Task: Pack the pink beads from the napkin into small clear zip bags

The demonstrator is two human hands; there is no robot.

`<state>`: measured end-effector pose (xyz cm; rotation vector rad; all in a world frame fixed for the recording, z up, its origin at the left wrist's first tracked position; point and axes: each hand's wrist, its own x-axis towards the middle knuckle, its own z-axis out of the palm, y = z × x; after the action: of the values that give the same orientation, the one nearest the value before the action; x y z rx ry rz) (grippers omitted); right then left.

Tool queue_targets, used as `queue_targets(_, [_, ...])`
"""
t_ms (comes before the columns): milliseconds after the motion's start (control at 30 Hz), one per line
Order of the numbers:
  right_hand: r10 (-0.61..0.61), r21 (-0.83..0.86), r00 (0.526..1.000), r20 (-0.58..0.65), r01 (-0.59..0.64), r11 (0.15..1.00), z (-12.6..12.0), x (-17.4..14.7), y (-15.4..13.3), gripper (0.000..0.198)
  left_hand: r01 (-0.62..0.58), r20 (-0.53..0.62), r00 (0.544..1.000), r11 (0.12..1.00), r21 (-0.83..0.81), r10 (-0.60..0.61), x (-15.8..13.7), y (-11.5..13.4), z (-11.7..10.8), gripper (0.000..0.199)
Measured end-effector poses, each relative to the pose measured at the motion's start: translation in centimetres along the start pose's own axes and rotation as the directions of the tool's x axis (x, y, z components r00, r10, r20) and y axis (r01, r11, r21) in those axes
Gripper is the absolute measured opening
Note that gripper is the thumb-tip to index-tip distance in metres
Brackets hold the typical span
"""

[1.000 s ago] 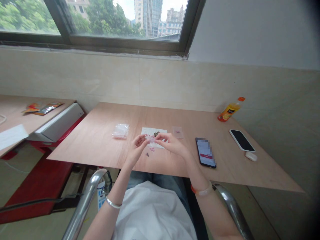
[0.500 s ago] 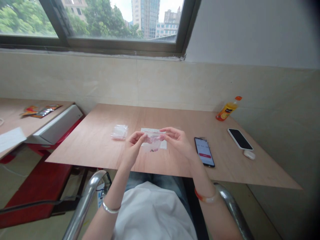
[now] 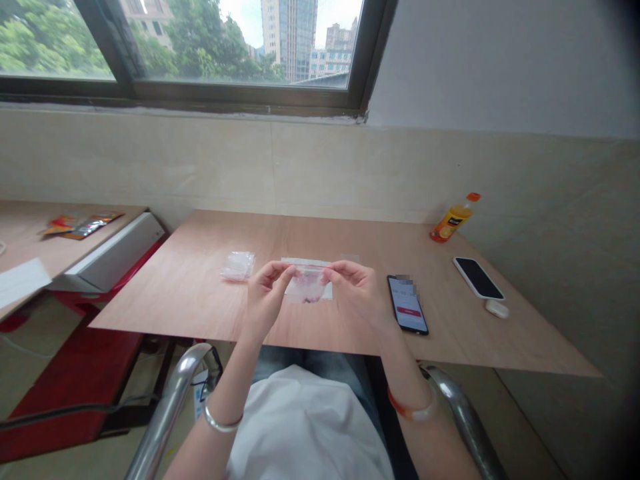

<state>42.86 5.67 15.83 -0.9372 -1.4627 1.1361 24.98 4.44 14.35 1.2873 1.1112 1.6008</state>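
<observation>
Between my two hands, just above the table, is a small clear zip bag with something reddish and dark at its bottom, too small to name. My left hand pinches the bag's upper left corner between thumb and fingers. At the upper right corner my right hand pinches it the same way, its fingertips along the top edge. Behind the bag a white sheet of paper lies on the table, partly hidden. To the left of my left hand rests a stack of clear plastic bags.
On the wooden table to my right are a phone with a lit screen, a white-edged phone, a white earbud case and an orange drink bottle. A second table with packets stands at left. Metal armrests flank me.
My right hand's fingers have drawn in and lowered along the bag's top edge, where they were more raised before. My left hand keeps its pinch, nearly unmoved.
</observation>
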Motion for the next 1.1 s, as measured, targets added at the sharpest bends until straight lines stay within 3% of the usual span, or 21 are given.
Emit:
queue_targets(167, [0.020,-0.032,0.998,0.064,-0.018,0.999,-0.2,-0.2,0.0,0.020,0.012,0.023,1.000,1.000,0.000,-0.012,-0.2,0.3,0.3,0.018])
queue_targets(333, [-0.009,-0.058,0.998,0.063,0.013,0.998,-0.1,-0.3,-0.5,0.020,0.053,0.134,0.989,0.998,0.043,-0.058,-0.4,0.8,0.3,0.018])
queue_targets(767, [0.009,-0.192,0.972,0.234,0.037,0.981,-0.4,-0.5,-1.3,0.028,-0.027,0.185,0.983,0.989,0.147,0.000,-0.7,0.7,0.5,0.018])
queue_targets(1100, [0.017,-0.256,0.963,0.269,0.055,0.965,-0.4,-0.6,-1.9,0.025,-0.075,0.252,0.968,0.974,0.214,0.019,-0.9,0.9,0.2,0.015])
